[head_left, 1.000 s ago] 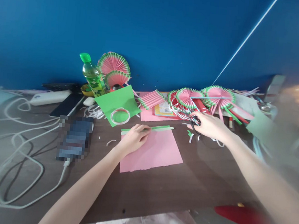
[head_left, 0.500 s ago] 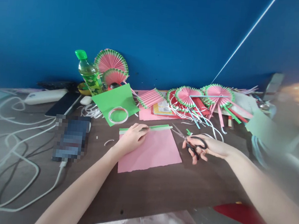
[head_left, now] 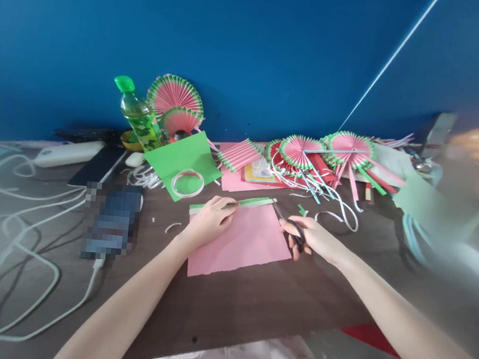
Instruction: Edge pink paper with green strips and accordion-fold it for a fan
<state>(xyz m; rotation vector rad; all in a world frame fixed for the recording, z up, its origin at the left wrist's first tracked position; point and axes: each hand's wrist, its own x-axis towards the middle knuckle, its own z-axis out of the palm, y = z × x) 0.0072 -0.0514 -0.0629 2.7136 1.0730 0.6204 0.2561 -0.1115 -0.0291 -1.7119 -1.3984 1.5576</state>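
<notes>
A pink paper sheet point(head_left: 242, 242) lies on the dark table, with a green strip point(head_left: 258, 202) and a pale band along its far edge. My left hand point(head_left: 214, 219) presses on the sheet's left part near that strip, its fingers curled together around something I cannot make out. Black-handled scissors point(head_left: 297, 238) are gripped in my right hand point(head_left: 304, 234), at the right side of the sheet. Their blades point at the right end of the green strip and look nearly closed.
Behind the sheet are a green paper point(head_left: 186, 160) with a tape roll point(head_left: 187, 183), a bottle point(head_left: 139, 116) and pleated paper fans point(head_left: 302, 152). A phone point(head_left: 112, 221) and white cables point(head_left: 59, 272) lie left. White cord point(head_left: 344, 212) curls at the right.
My right hand has moved left with the scissors, bringing them to the sheet's far right corner. The blades have come closer together. My left hand stays on the paper.
</notes>
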